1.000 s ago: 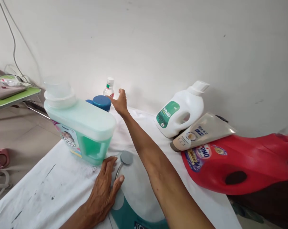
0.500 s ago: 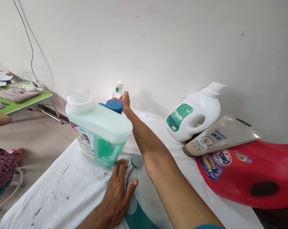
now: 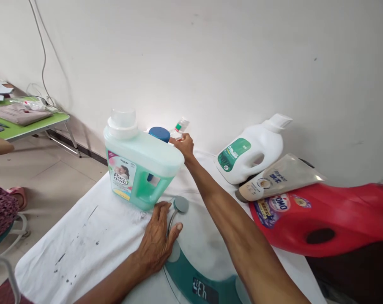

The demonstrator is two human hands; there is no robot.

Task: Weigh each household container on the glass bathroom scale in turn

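Observation:
My left hand lies flat at the left edge of a glass scale, thumb apart from the fingers. Its fingertips are close to the base of a green detergent jug standing upright with a white cap. At the back of the table, my right hand is closed around a small clear bottle that leans to the right. A blue cap shows beside that hand; the container under it is mostly hidden by the jug. Lit digits show on the scale's display, not clearly readable.
To the right lie a tilted white detergent bottle, a Rejoice tube and a red OMO jug. White cloth covers the table, against the wall. At left are a green folding table and a seated person's patterned clothing.
The clear bottle has gone from upright to leaning right in my right hand. My left hand stays by the scale. The view has shifted, bringing the scale's display into sight.

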